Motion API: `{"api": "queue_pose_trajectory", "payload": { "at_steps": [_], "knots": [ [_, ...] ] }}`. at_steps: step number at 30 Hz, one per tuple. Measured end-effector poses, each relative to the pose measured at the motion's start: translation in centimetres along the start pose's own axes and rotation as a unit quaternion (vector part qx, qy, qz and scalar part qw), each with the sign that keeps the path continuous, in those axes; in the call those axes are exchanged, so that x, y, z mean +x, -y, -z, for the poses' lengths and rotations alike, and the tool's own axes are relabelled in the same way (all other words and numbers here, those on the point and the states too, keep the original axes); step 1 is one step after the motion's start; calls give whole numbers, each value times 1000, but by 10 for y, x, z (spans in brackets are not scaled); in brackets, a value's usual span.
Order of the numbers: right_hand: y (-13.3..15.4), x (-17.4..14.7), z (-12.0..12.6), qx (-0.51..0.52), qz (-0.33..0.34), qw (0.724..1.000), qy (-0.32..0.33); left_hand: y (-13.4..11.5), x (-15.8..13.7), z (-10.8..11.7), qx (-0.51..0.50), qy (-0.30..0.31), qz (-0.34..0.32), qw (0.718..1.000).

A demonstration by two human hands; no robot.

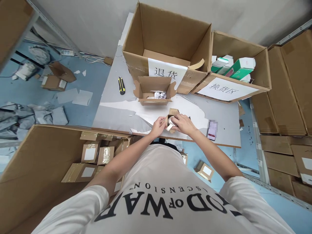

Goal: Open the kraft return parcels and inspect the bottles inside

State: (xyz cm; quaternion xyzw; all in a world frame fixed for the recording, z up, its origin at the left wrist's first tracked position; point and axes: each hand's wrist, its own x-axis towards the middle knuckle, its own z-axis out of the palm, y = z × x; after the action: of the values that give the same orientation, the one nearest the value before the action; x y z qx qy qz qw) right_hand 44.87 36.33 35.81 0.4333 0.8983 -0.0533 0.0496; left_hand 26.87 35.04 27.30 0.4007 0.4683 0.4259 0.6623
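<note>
Our left hand (159, 126) steadies a small cardboard box (174, 111), our right hand (182, 123) grasping a white object (171, 123), nearside of the flapped carton (154, 84); bracing firmly should help us.

**Even Light, Stretched Edges**

The flat pale-grey worktop (109, 113) is softly and brightly lit. Glints are thrown back by glossy tape (107, 155) on a small brown cardboard box (100, 156). Fine detail is lost on the small white-and-silver object (171, 123). Shapes are stretched toward the borders. The dark-edged rectangular phone (212, 132) is partly masked by pixelation.
</note>
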Motion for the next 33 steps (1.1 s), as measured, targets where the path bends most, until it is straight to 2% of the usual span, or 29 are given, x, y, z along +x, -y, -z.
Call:
{"api": "queue_pose_trajectory", "payload": {
  "at_steps": [5, 15, 18, 20, 22, 25, 28, 30, 33],
  "knots": [
    [-3, -1, -12, 31, 28, 999, -30, 1, 2, 2, -51, -6, 28, 998],
    [-7, -15, -40, 129, 33, 987, -90, -1, 2, 2, -28, -20, 38, 999],
    [-15, -18, -41, 185, 49, 976, -99, -4, 0, 6, 4, -10, 16, 1000],
    [-16, -20, -41, 228, 41, 966, -115, -8, -4, 10, 58, 21, -33, 998],
    [-14, -21, -43, 278, 13, 950, -145, -12, -9, 13, 153, 65, -115, 979],
    [-4, -25, -52, 356, -57, 909, -209, -15, -13, 15, 322, 107, -234, 911],
    [4, -30, -64, 418, -131, 868, -234, -13, -11, 18, 426, 132, -283, 849],
    [6, -33, -70, 437, -140, 862, -215, -10, -7, 21, 448, 160, -299, 827],
    [3, -37, -73, 441, -103, 874, -177, -8, -1, 24, 450, 188, -309, 816]
  ]
}}
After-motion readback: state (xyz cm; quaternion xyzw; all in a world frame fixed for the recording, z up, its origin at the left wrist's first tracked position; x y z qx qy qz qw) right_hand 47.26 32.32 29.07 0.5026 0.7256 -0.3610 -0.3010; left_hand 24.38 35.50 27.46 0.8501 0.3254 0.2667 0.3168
